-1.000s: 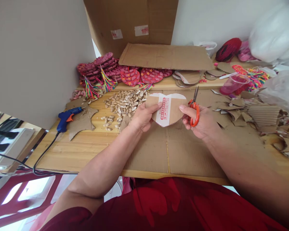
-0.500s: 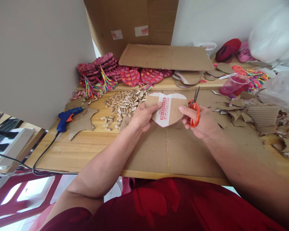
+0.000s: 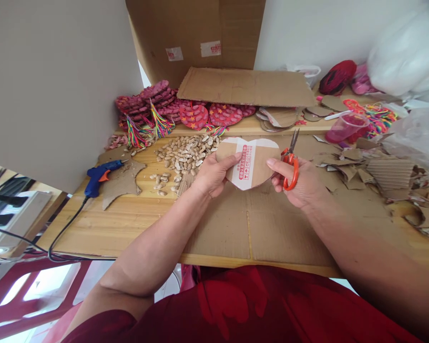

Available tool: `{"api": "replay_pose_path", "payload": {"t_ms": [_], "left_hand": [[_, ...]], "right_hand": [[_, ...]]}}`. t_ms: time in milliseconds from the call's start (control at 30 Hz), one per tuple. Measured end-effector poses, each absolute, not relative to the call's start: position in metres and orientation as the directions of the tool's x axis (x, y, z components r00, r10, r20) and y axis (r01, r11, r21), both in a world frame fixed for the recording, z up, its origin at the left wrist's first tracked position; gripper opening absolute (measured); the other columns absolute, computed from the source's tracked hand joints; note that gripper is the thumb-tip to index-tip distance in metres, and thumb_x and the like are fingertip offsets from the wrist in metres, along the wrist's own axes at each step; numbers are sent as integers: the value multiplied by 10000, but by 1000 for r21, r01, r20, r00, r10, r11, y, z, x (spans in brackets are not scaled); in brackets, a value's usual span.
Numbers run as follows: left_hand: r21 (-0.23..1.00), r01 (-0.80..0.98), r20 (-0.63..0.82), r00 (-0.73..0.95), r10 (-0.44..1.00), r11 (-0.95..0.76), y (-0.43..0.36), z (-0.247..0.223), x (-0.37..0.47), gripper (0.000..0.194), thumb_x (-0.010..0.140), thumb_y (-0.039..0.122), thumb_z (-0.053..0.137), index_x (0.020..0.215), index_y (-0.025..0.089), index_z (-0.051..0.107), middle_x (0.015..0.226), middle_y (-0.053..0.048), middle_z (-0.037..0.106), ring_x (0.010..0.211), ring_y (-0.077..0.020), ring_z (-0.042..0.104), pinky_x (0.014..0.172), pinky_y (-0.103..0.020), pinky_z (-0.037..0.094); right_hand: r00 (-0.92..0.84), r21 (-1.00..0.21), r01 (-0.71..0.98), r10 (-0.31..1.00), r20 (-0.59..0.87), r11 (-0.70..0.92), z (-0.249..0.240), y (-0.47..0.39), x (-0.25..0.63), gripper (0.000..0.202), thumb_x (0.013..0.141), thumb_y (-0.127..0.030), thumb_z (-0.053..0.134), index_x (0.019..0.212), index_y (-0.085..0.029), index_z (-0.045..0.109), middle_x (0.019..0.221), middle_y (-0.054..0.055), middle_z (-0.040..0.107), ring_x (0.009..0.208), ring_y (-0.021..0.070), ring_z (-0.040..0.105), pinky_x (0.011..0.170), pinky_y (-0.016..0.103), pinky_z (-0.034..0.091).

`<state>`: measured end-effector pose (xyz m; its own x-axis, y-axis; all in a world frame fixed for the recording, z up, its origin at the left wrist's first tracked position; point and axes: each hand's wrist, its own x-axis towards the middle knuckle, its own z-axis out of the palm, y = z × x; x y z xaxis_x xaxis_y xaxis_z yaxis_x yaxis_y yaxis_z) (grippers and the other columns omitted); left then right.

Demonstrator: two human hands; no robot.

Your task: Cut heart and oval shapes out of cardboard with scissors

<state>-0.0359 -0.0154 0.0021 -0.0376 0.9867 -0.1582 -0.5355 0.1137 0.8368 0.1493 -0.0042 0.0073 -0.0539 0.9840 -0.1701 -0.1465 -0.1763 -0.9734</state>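
Observation:
A cardboard heart (image 3: pixel 259 164) with a white printed tape strip down it is held above the cardboard-covered table, its point toward me. My left hand (image 3: pixel 214 175) pinches its left side, thumb on top and fingers underneath. On the right side, the thumb of my right hand (image 3: pixel 298 181) presses on the heart's face. That same hand also carries scissors (image 3: pixel 291 166) with orange handles, the handle loop around its fingers and the blades pointing away from me, slightly parted. The fingers beneath the heart are hidden.
Peanut shells (image 3: pixel 189 152) lie left of the heart, and a blue glue gun (image 3: pixel 102 176) farther left. Decorated red hearts (image 3: pixel 195 116) with tassels are stacked behind, beside a large cardboard sheet (image 3: pixel 246 85). Cardboard scraps (image 3: pixel 389 169) and a plastic cup (image 3: pixel 348 126) stand at right.
Both hands keep their hold on the heart, which has hardly shifted. The scissor blades look slightly farther apart than before.

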Motion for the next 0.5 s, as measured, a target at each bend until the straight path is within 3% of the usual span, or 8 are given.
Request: {"api": "replay_pose_path", "payload": {"t_ms": [333,500], "left_hand": [[844,-533,-117,-59,991,68,-18,8,-35,494,581,271,906,1008,157,687,914,-47,757,807,-183,695,776,-312,548],[878,-475,12,-104,995,-60,-25,14,-36,451,641,310,892,1028,208,684,924,2,734,807,-146,663,752,-262,530]], "right_hand": [[-75,-981,-147,990,-115,-125,6,-5,150,351,612,-358,911,640,-211,593,484,-57,552,392,85,505,292,177,390],[-53,-985,-170,999,-9,-18,4,-8,155,336,615,-340,933,692,-214,631,512,-59,604,411,97,557,348,186,465]]}}
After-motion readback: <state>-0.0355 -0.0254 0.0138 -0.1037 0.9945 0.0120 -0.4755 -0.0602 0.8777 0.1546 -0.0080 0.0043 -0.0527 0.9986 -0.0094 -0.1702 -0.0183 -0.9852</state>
